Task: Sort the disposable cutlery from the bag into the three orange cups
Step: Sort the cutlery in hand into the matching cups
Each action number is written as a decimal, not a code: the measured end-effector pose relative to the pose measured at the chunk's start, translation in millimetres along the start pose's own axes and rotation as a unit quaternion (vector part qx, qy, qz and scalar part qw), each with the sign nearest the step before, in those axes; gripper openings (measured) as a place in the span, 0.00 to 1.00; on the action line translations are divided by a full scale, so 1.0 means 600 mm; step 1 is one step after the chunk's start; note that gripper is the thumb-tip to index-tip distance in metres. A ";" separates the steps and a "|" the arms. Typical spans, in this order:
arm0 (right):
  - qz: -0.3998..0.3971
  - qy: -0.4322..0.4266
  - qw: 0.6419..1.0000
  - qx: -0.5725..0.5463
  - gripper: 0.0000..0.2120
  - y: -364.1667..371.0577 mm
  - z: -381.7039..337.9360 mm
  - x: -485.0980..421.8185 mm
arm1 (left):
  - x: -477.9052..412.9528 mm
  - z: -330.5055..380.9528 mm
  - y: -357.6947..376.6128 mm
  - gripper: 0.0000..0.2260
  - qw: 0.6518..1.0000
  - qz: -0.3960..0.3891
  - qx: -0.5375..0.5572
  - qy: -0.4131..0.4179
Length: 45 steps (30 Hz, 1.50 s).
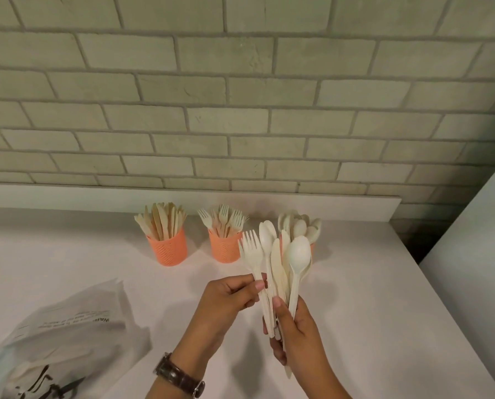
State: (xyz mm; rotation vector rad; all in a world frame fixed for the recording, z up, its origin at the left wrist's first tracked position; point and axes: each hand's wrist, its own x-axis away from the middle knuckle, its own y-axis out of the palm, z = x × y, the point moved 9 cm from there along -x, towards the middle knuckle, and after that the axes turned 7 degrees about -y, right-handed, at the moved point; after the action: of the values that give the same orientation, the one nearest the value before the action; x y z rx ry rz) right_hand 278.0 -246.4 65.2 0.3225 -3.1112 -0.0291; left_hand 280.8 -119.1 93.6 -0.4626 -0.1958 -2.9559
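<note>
Left hand (234,295) pinches the fork (250,250), tines up; right hand (296,332) grips the bundle (278,269); fork cup (225,250) at twelve o'clock.

Set upright in a row at the back of the counter (355,283), the perforated orange left cup (167,250) is filled with knives (162,221), the middle cup (224,249) with forks (226,218), and the largely hidden right cup (313,246) with spoons (301,226). A mixed fan of pale cutlery (281,263) is held upright before the right cup by the right grip (298,335), one fork (250,251) being pinched by the left grip (229,298). The crumpled white bag (67,341) is laid at the counter's near left.
</note>
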 end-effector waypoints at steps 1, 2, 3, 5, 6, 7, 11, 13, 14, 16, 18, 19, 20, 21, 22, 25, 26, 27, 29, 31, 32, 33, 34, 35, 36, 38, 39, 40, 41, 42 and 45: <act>0.005 -0.003 1.000 0.006 0.07 -0.003 0.000 -0.001 | -0.003 -0.002 -0.003 0.07 1.000 0.008 -0.004 -0.002; 0.008 -0.008 1.000 0.014 0.07 -0.005 0.001 -0.002 | -0.006 -0.004 -0.007 0.06 1.000 0.017 -0.008 -0.003; 0.010 -0.014 1.000 0.023 0.06 -0.006 0.001 -0.003 | -0.008 -0.006 -0.010 0.06 1.000 0.024 -0.013 -0.003; 0.014 -0.023 0.999 0.039 0.06 -0.010 -0.001 -0.006 | -0.012 -0.004 -0.018 0.06 0.999 0.035 -0.021 0.006; 0.018 -0.025 0.998 0.046 0.05 -0.014 -0.001 -0.009 | -0.015 0.001 -0.024 0.06 0.999 0.043 -0.019 0.014; 0.023 -0.026 0.998 0.051 0.05 -0.018 0.000 -0.011 | -0.022 0.008 -0.035 0.06 0.998 0.057 -0.013 0.022; 0.041 -0.028 0.997 0.055 0.05 -0.040 0.005 -0.020 | -0.075 0.059 -0.116 0.04 0.980 0.179 0.011 0.083; 0.046 -0.027 0.997 0.061 0.05 -0.048 0.008 -0.023 | -0.112 0.086 -0.150 0.04 0.966 0.234 0.012 0.110; 0.047 -0.028 0.997 0.063 0.05 -0.050 0.009 -0.025 | -0.132 0.096 -0.161 0.05 0.960 0.254 0.010 0.118; 0.046 -0.032 0.996 0.067 0.05 -0.051 0.008 -0.027 | -0.175 0.103 -0.171 0.06 0.952 0.283 -0.008 0.120; 0.045 -0.033 0.996 0.069 0.05 -0.050 0.008 -0.030 | -0.216 0.091 -0.172 0.08 0.948 0.294 -0.041 0.110; 0.046 -0.032 0.996 0.067 0.05 -0.050 0.009 -0.031 | -0.235 0.080 -0.171 0.09 0.948 0.296 -0.067 0.102; 0.047 -0.031 0.996 0.065 0.05 -0.051 0.009 -0.032 | -0.251 0.067 -0.168 0.10 0.947 0.292 -0.094 0.095; 0.050 -0.030 0.996 0.064 0.05 -0.053 0.008 -0.033 | -0.265 0.050 -0.163 0.10 0.948 0.283 -0.116 0.084; 0.053 -0.030 0.996 0.063 0.05 -0.056 0.007 -0.033 | -0.278 0.036 -0.157 0.10 0.952 0.268 -0.127 0.071; 0.069 -0.031 0.995 0.061 0.05 -0.067 0.004 -0.035 | -0.299 0.016 -0.140 0.04 0.953 0.231 -0.189 0.046; 0.076 -0.029 0.995 0.058 0.05 -0.071 0.004 -0.035 | -0.306 0.014 -0.138 0.07 0.950 0.220 -0.217 0.044; 0.082 -0.026 0.995 0.054 0.05 -0.074 0.005 -0.035 | -0.311 0.013 -0.139 0.07 0.946 0.211 -0.241 0.036; 0.090 -0.022 0.995 0.047 0.05 -0.079 0.005 -0.034 | -0.315 0.009 -0.139 0.05 0.949 0.194 -0.246 0.018; 0.095 -0.023 0.994 0.044 0.05 -0.082 0.003 -0.031 | -0.308 0.008 -0.138 0.07 0.964 0.186 -0.192 0.007; 0.099 -0.023 0.994 0.041 0.05 -0.084 0.002 -0.029 | -0.294 0.013 -0.138 0.03 0.966 0.193 -0.173 0.008; 0.103 -0.022 0.994 0.036 0.05 -0.086 0.002 -0.027 | -0.278 0.021 -0.139 0.07 0.963 0.209 -0.168 0.022; 0.106 -0.018 0.994 0.026 0.05 -0.088 0.003 -0.025 | -0.258 0.029 -0.138 0.15 0.956 0.230 -0.179 0.041; 0.108 -0.011 0.994 0.011 0.05 -0.090 0.005 -0.022 | -0.230 0.040 -0.134 0.19 0.947 0.250 -0.187 0.068; 0.107 -0.002 0.994 -0.006 0.06 -0.092 0.008 -0.020 | -0.201 0.049 -0.124 0.19 0.943 0.260 -0.183 0.094; 0.094 0.016 0.995 -0.034 0.09 -0.093 0.013 -0.015 | -0.148 0.055 -0.082 0.12 0.956 0.216 -0.151 0.126; 0.083 0.024 0.995 -0.044 0.10 -0.092 0.015 -0.012 | -0.129 0.050 -0.050 0.08 0.969 0.164 -0.140 0.119; 0.072 0.034 0.995 -0.055 0.11 -0.090 0.017 -0.008 | -0.112 0.039 -0.014 0.06 0.982 0.101 -0.127 0.094; 0.063 0.044 0.995 -0.069 0.11 -0.089 0.020 -0.005 | -0.095 0.026 0.020 0.06 0.991 0.033 -0.111 0.060; 0.055 0.055 0.993 -0.084 0.10 -0.087 0.024 -0.002 | -0.078 0.013 0.049 0.08 0.995 -0.025 -0.095 0.025; 0.039 0.075 0.991 -0.100 0.09 -0.084 0.031 0.006 | -0.047 -0.006 0.095 0.11 0.991 -0.114 -0.072 -0.016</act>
State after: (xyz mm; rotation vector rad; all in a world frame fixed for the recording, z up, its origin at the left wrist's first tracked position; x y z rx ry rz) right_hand 284.5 -295.9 45.6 0.1896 -2.9364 -0.2991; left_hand 315.5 -172.4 87.5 -0.5407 -0.0418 -3.2030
